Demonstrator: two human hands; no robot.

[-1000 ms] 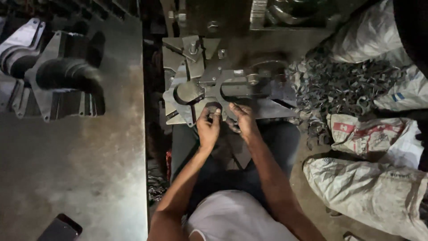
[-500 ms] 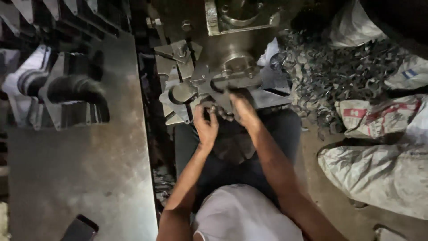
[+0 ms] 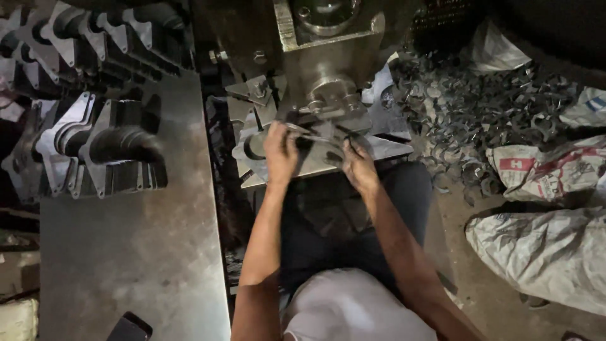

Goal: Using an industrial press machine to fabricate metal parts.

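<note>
At the centre top of the frame the press (image 3: 328, 38) stands over its bed, where the flat metal plate (image 3: 315, 158) lies; I judge it stiff, light and sharp-edged, best taken by its outer edges. My left hand (image 3: 281, 151) and right hand (image 3: 358, 165) rest apart on it. Motion blur hides my fingertips' grip

A broad, dull grey sheet-metal bench top (image 3: 132, 252) fills the left side. Rows of stamped grey metal brackets with curved black collars (image 3: 104, 151) stand stacked on edge along its far part, and a dark flat phone-like slab (image 3: 129, 328) lies at its near edge. On the dusty concrete floor (image 3: 480, 252) to the right lie a heap of small dark metal offcuts (image 3: 480, 120) and slumped white woven sacks (image 3: 543, 246).
</note>
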